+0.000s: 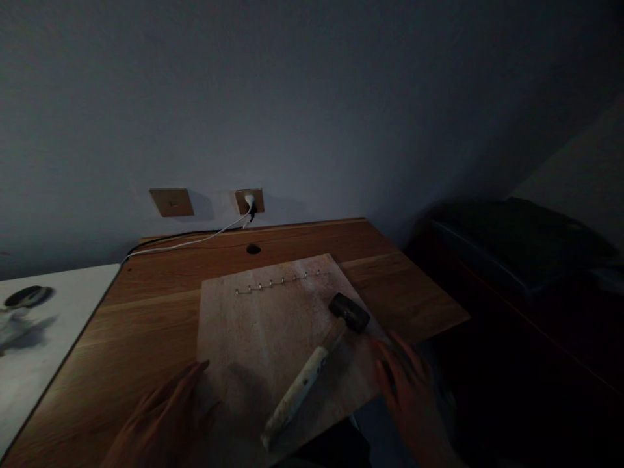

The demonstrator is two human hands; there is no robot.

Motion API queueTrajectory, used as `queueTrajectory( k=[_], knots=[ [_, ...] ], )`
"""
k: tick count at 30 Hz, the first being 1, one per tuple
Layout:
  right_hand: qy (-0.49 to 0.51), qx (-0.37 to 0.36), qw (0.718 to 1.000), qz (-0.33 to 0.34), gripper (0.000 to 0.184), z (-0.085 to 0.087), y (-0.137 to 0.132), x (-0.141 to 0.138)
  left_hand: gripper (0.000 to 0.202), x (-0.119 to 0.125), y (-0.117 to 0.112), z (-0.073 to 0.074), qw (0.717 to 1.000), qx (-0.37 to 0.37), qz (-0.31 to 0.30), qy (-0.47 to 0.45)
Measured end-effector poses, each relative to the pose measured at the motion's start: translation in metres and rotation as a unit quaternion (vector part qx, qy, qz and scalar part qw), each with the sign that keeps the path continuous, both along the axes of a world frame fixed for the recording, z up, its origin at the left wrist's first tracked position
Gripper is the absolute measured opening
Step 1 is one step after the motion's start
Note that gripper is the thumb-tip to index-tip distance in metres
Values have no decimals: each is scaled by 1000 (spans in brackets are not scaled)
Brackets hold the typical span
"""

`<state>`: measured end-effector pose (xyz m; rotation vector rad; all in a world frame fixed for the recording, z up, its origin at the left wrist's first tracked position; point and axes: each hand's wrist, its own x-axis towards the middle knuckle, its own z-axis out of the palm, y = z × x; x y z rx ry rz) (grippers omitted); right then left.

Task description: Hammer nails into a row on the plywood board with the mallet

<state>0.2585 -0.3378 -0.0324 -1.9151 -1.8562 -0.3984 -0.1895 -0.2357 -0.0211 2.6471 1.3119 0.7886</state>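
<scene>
A pale, square wooden board (pixel 268 331) lies at an angle on the wooden table, with its near edge toward me. A row of several nails (pixel 283 281) stands upright near its far edge. Across the board's right half rests a hammer (pixel 299 389) with a black head and a worn whitish handle; neither hand touches it. My left hand (pixel 166 413) grips the board's left side, fingertips and thumb at its edge. On the opposite side my right hand (pixel 409 390) has its bent fingers against the board's right edge. Dim light hides part of both grips.
The wooden table (pixel 146 312) meets the wall, where a socket (pixel 249 201) holds plugs with a white and a black cable (pixel 188 243). Left of it is a white surface (pixel 73 305) with a dark round object (pixel 28 296). At right, a dark bulky shape is hard to make out.
</scene>
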Motion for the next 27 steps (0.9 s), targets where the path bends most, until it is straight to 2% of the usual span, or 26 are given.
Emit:
queueTrajectory(
  k=[3, 5, 8, 10, 12, 15, 18, 22, 24, 27],
  knots=[
    [8, 11, 999, -46, 36, -4, 9, 46, 70, 54, 7, 7, 1000, 5, -18, -13],
    [39, 26, 994, -97, 42, -4, 16, 84, 56, 94, 12, 10, 997, -18, -68, -3],
    [79, 26, 978, -190, 52, 0, 28, 140, 58, 157, 24, 19, 990, -72, -118, 8],
    [89, 36, 973, -211, 56, 5, 36, 172, 57, 193, 33, 27, 984, -97, -143, 36],
    [100, 44, 969, -223, 60, 8, 40, 195, 58, 217, 41, 34, 979, -109, -166, 55],
    [123, 65, 958, -251, 67, 4, 39, 213, 46, 230, 48, 34, 979, -97, -168, 69],
    [144, 85, 946, -278, 70, -5, 32, 215, 25, 226, 47, 31, 980, -83, -170, 66],
    [159, 78, 940, -291, 72, -7, 30, 217, 15, 234, 42, 36, 975, -70, -209, 24],
    [163, 71, 936, -304, 73, -1, 35, 223, 16, 247, 41, 41, 972, -50, -227, 24],
    [174, 44, 930, -320, 70, 9, 46, 234, 39, 267, 41, 40, 965, -18, -256, 51]
  ],
)
